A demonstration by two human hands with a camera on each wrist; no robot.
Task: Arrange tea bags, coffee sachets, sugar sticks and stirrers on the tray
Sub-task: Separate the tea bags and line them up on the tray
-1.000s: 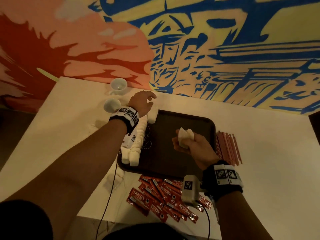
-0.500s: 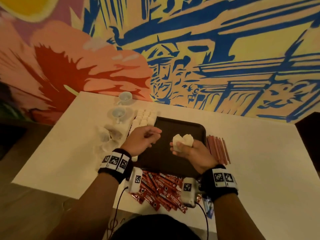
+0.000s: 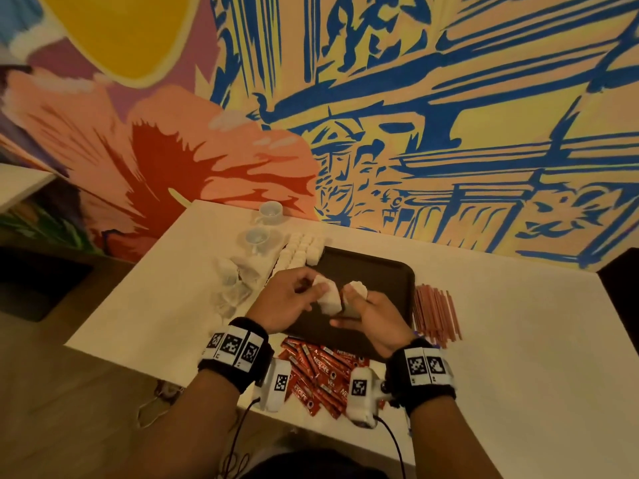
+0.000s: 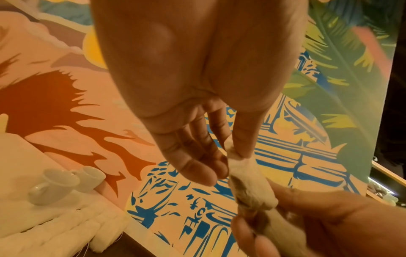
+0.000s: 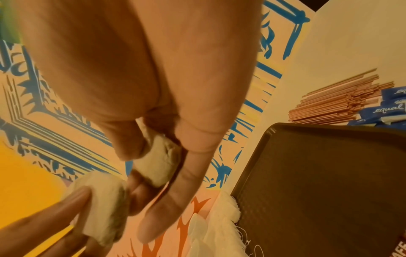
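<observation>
Both hands meet above the dark tray point(image 3: 383, 274). My left hand point(image 3: 313, 292) pinches the top of a white tea bag point(image 3: 328, 302) between thumb and fingers. The left wrist view shows that tea bag point(image 4: 252, 187) hanging, its lower end against my right hand point(image 4: 329, 217). My right hand point(image 3: 356, 299) grips another tea bag point(image 3: 358, 288), seen closer in the right wrist view as a tea bag point(image 5: 158, 163) pinched under the thumb. A row of tea bags point(image 3: 301, 252) lies along the tray's far left edge. Red coffee sachets point(image 3: 325, 375) lie before the tray, and stirrers point(image 3: 435, 312) to its right.
Two small white cups point(image 3: 257, 236) and some clear glassware point(image 3: 235, 281) stand left of the tray. Blue sweetener sachets point(image 5: 391, 107) lie beside the stirrers point(image 5: 338, 102). The painted wall runs along the table's far edge, and the table's near edge is just below the sachets.
My left hand has come back from the tea bag row at the tray's far left to my right hand, and now pinches one of the tea bags held there. The head view tilted up.
</observation>
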